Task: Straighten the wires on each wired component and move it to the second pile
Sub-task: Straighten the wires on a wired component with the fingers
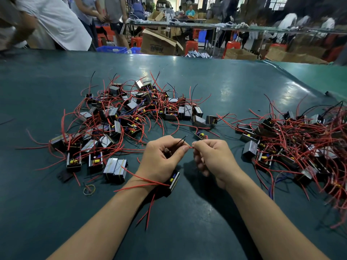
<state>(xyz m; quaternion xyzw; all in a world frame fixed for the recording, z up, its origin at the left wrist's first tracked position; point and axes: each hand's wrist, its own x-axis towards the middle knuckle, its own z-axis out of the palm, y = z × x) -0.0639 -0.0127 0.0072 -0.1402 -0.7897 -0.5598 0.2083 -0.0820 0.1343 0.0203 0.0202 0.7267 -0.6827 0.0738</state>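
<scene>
Both hands over green desk [187, 231]. Left hand [161, 162] grip pinching red wire [190, 147], component [173, 182] under wrist. Right hand [212, 158] grip pinching same wire. Piles [120, 117] [293, 145] either side.

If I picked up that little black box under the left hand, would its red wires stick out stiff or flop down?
Probably flop a bit: the red wires on the black box curve and droop over the wrist. The box looks small, likely light, since the left hand holds it while pinching a wire.
</scene>
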